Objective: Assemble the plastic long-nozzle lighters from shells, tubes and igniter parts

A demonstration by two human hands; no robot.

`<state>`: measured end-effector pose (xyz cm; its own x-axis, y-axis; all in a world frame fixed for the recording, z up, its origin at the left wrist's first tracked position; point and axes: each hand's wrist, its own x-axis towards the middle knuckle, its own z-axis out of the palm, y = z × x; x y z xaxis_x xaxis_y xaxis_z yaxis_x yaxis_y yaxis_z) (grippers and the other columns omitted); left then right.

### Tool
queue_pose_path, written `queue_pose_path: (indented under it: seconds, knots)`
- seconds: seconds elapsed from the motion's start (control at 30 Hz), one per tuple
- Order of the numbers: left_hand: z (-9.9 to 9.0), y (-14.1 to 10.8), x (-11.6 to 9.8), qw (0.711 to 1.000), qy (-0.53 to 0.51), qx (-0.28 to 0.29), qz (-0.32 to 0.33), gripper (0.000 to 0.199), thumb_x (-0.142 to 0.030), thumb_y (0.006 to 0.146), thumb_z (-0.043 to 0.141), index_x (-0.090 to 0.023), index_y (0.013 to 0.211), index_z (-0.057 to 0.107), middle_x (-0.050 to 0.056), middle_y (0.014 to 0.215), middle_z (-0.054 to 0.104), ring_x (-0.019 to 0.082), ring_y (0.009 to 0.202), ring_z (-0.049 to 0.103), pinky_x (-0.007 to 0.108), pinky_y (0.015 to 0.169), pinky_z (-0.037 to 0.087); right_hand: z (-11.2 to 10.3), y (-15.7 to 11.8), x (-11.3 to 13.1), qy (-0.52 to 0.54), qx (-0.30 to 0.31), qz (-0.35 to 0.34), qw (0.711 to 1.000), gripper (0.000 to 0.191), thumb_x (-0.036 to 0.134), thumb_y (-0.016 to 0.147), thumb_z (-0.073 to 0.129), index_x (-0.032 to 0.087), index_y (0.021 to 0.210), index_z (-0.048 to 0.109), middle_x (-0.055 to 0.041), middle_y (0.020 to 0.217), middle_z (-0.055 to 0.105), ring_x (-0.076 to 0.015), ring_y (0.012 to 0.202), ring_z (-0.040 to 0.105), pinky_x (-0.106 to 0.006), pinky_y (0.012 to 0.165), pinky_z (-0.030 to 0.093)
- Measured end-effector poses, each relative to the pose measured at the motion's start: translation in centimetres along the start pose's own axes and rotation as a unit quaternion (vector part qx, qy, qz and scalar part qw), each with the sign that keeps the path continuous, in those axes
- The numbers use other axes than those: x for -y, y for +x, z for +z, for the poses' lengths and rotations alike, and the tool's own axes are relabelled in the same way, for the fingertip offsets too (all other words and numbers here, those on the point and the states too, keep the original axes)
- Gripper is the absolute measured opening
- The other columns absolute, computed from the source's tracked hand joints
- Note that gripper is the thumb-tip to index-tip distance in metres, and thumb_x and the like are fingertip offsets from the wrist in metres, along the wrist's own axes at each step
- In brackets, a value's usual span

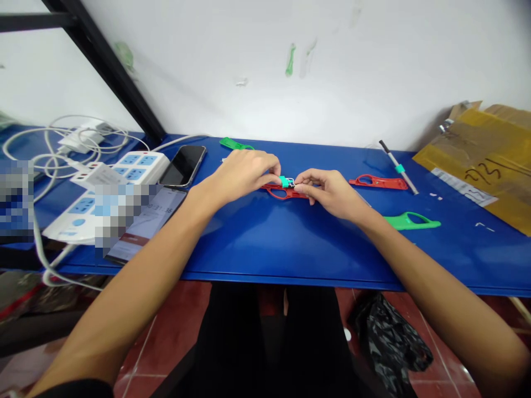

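Grip of both hands (244, 172) (327, 192) on teal-and-metal piece (285, 181), handwritten "731" on box (485, 155)

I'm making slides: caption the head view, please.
Left hand and right hand at a teal piece and red part over a blue table.

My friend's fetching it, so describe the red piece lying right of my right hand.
On the blue table, left of the cardboard box, find a stick with a teal band. The red piece is just left of the stick, untouched, unlike the red one at your right hand.
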<state>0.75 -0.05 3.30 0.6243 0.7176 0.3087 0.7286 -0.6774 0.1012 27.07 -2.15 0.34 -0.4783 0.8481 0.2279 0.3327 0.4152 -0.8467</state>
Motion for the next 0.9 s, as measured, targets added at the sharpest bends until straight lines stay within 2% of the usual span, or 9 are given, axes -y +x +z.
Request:
queue_pose_path:
  seconds: [0.17, 0.33, 0.53, 0.7, 0.9]
  knots:
    - [0.2, -0.1, 0.5, 1.0, 0.009, -0.014, 0.02, 0.02, -0.038, 0.105, 0.067, -0.022, 0.1, 0.078, 0.004, 0.088, 0.077, 0.019, 0.08, 0.068, 0.031, 0.071, 0.037, -0.2, 0.1, -0.2, -0.002, 0.004, -0.009, 1.0, 0.03, 0.049, 0.099, 0.073, 0.019, 0.098, 0.075, -0.003, 0.081, 0.071, -0.0137, 0.06, 0.059, -0.032, 0.06, 0.049]
    - [0.3, -0.1, 0.4, 0.999, 0.014, -0.014, 0.033, 0.017, -0.035, 0.104, 0.069, -0.021, 0.098, 0.077, 0.004, 0.088, 0.077, 0.018, 0.08, 0.067, 0.031, 0.071, 0.036, -0.1, 0.0, 0.0, -0.028, 0.002, -0.015, 0.999, 0.027, 0.047, 0.1, 0.071, 0.019, 0.099, 0.075, -0.0034, 0.086, 0.072, -0.0138, 0.064, 0.058, -0.03, 0.061, 0.048]
    - [0.4, -0.1, 0.0, 0.999, 0.025, -0.022, 0.033, 0.015, -0.031, 0.104, 0.068, -0.021, 0.097, 0.078, 0.005, 0.086, 0.075, 0.02, 0.081, 0.068, 0.032, 0.071, 0.037, -0.1, 0.0, 0.1, -0.088, 0.002, -0.042, 0.995, 0.023, 0.039, 0.103, 0.068, 0.019, 0.1, 0.077, -0.005, 0.092, 0.078, -0.0176, 0.075, 0.064, -0.032, 0.073, 0.049]
    - [0.4, -0.2, -0.6, 0.998, 0.05, -0.026, 0.036, 0.015, -0.032, 0.103, 0.068, -0.022, 0.1, 0.079, 0.006, 0.089, 0.075, 0.022, 0.085, 0.069, 0.033, 0.073, 0.04, -0.5, 0.1, 0.3, -0.199, 0.022, -0.095, 0.975, 0.023, 0.028, 0.107, 0.058, 0.019, 0.104, 0.079, -0.0074, 0.101, 0.081, -0.0206, 0.088, 0.07, -0.033, 0.083, 0.049]
    - [0.2, -0.2, -1.3, 0.996, 0.07, -0.029, 0.049, 0.016, -0.03, 0.104, 0.066, -0.022, 0.098, 0.079, 0.005, 0.088, 0.075, 0.02, 0.086, 0.068, 0.032, 0.07, 0.039, -0.8, -0.2, 0.7, -0.294, 0.054, -0.123, 0.946, 0.031, 0.028, 0.112, 0.049, 0.02, 0.111, 0.079, -0.0101, 0.107, 0.08, -0.0235, 0.093, 0.07, -0.033, 0.086, 0.049]
